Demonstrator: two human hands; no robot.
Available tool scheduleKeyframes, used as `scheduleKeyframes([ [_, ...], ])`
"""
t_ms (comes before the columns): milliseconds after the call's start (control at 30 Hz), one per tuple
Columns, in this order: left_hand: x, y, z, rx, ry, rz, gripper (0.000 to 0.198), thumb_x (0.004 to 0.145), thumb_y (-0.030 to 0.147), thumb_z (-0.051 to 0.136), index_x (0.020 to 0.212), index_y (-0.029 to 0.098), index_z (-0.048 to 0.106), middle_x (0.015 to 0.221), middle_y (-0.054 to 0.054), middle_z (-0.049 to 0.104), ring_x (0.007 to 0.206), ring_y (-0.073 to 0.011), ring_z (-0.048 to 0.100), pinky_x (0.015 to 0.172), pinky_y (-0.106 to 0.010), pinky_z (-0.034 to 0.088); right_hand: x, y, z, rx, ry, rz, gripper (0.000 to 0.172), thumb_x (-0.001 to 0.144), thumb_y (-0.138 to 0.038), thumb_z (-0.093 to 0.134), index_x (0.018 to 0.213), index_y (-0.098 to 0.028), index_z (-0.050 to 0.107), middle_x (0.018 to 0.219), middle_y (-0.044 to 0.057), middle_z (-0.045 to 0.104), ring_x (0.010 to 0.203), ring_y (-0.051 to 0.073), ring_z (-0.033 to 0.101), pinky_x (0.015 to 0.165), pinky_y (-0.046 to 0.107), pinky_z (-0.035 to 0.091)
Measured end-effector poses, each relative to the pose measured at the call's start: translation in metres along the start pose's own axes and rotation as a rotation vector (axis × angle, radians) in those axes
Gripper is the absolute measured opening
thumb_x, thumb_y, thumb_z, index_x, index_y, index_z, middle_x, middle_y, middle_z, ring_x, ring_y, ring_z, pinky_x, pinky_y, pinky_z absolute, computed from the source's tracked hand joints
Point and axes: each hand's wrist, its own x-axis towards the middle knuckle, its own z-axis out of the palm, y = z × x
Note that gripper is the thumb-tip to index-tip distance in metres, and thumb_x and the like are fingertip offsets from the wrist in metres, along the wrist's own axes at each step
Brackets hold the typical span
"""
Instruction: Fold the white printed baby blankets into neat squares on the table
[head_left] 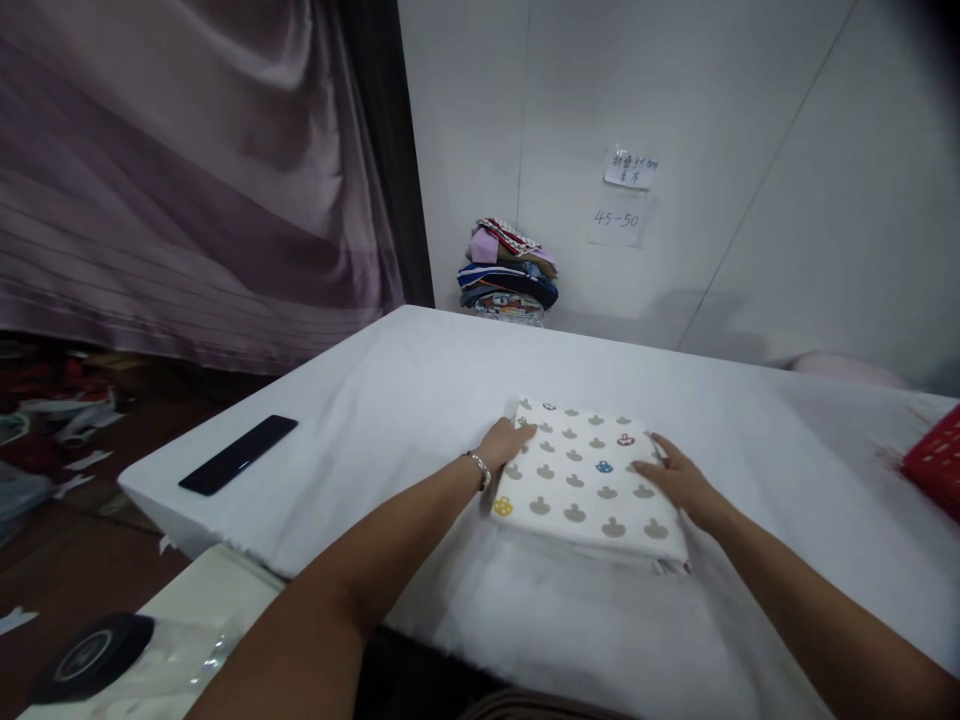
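Observation:
A folded white cloth [574,485] with grey, yellow, blue and red mushroom-like prints lies flat near the front edge of the white-covered table [375,400]. My left hand [506,443] grips its left edge, thumb on top and fingers partly hidden at the side; a bracelet circles that wrist. On the opposite side, my right hand [677,480] holds the cloth's right edge between thumb and fingers.
A black phone-like slab [238,456] lies on the table's left. Folded fabrics [510,270] are stacked by the wall at the back. Something red [936,465] is at the far right. A black round object [94,655] sits lower left, and a curtain [187,180] hangs behind.

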Motion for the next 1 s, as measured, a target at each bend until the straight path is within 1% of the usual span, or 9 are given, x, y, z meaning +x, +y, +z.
scheduleKeyframes([
  [133, -0.013, 0.004, 0.029, -0.151, -0.132, -0.033, 0.059, 0.066, 0.045, 0.077, 0.109, 0.012, 0.055, 0.092, -0.012, 0.069, 0.074, -0.0202, 0.064, 0.059, -0.026, 0.048, 0.031, 0.000, -0.041, -0.045, 0.075, 0.110, 0.086, 0.068, -0.042, 0.072, 0.143, -0.017, 0.037, 0.111, 0.015, 0.065, 0.084, 0.027, 0.067, 0.079, 0.042, 0.054],
  [233, -0.022, 0.005, 0.041, -0.161, -0.180, -0.114, 0.069, 0.068, 0.040, 0.077, 0.123, 0.011, 0.047, 0.073, -0.007, 0.067, 0.057, -0.0180, 0.061, 0.054, -0.028, 0.048, 0.044, 0.012, -0.063, -0.221, 0.099, 0.150, 0.070, 0.069, -0.035, 0.071, 0.132, -0.012, 0.050, 0.103, 0.015, 0.068, 0.094, 0.033, 0.064, 0.090, 0.051, 0.048],
  [300, -0.025, 0.002, 0.040, -0.173, -0.168, -0.116, 0.065, 0.072, 0.036, 0.073, 0.125, 0.011, 0.045, 0.067, -0.003, 0.064, 0.051, -0.0158, 0.059, 0.052, -0.027, 0.048, 0.039, 0.019, -0.064, -0.299, 0.121, 0.098, 0.056, 0.072, -0.033, 0.067, 0.123, -0.012, 0.057, 0.108, 0.016, 0.067, 0.103, 0.036, 0.061, 0.095, 0.054, 0.043],
  [433, -0.027, -0.006, 0.028, -0.204, -0.122, -0.047, 0.028, 0.078, 0.028, 0.066, 0.101, 0.014, 0.057, 0.079, -0.004, 0.066, 0.051, -0.0090, 0.057, 0.051, -0.021, 0.047, -0.002, 0.011, -0.040, -0.366, 0.162, -0.293, 0.040, 0.082, -0.037, 0.053, 0.116, -0.017, 0.062, 0.124, 0.015, 0.060, 0.115, 0.038, 0.054, 0.099, 0.054, 0.041],
  [500, -0.029, -0.008, 0.028, -0.204, -0.112, -0.026, 0.015, 0.080, 0.026, 0.064, 0.088, 0.015, 0.058, 0.081, -0.004, 0.066, 0.052, -0.0077, 0.057, 0.051, -0.019, 0.046, -0.030, -0.002, -0.021, -0.372, 0.093, -0.470, 0.038, 0.087, -0.040, 0.047, 0.115, -0.020, 0.062, 0.122, 0.012, 0.061, 0.114, 0.035, 0.055, 0.096, 0.051, 0.045],
  [600, -0.032, -0.007, 0.036, -0.177, -0.128, -0.031, 0.016, 0.079, 0.028, 0.065, 0.085, 0.014, 0.059, 0.069, -0.003, 0.065, 0.051, -0.0110, 0.059, 0.051, -0.022, 0.047, -0.066, -0.021, 0.008, -0.481, -0.098, -0.727, 0.046, 0.086, -0.046, 0.052, 0.125, -0.022, 0.056, 0.127, 0.011, 0.059, 0.117, 0.030, 0.054, 0.098, 0.048, 0.044],
  [700, -0.035, -0.006, 0.045, -0.133, -0.118, -0.033, 0.026, 0.074, 0.030, 0.070, 0.092, 0.014, 0.060, 0.060, -0.002, 0.063, 0.050, -0.0144, 0.059, 0.051, -0.024, 0.046, -0.086, -0.025, 0.032, -0.670, -0.146, -0.905, 0.070, 0.080, -0.047, 0.060, 0.141, -0.019, 0.039, 0.141, 0.015, 0.046, 0.128, 0.031, 0.044, 0.103, 0.051, 0.037],
  [833, -0.036, -0.007, 0.050, -0.101, -0.069, -0.020, 0.040, 0.071, 0.029, 0.073, 0.104, 0.015, 0.057, 0.069, -0.003, 0.066, 0.051, -0.0140, 0.059, 0.051, -0.024, 0.045, -0.086, -0.016, 0.045, -0.769, -0.127, -0.951, 0.073, 0.079, -0.031, 0.060, 0.145, -0.016, 0.031, 0.146, 0.016, 0.040, 0.134, 0.030, 0.036, 0.107, 0.052, 0.033],
  [1000, -0.033, -0.008, 0.056, -0.125, -0.060, -0.003, 0.036, 0.074, 0.028, 0.068, 0.105, 0.014, 0.056, 0.076, -0.004, 0.067, 0.058, -0.0144, 0.061, 0.054, -0.024, 0.045, -0.080, -0.027, 0.037, -0.371, -0.164, -0.676, 0.044, 0.084, -0.024, 0.047, 0.127, -0.020, 0.056, 0.120, 0.009, 0.065, 0.108, 0.027, 0.060, 0.091, 0.043, 0.048],
])
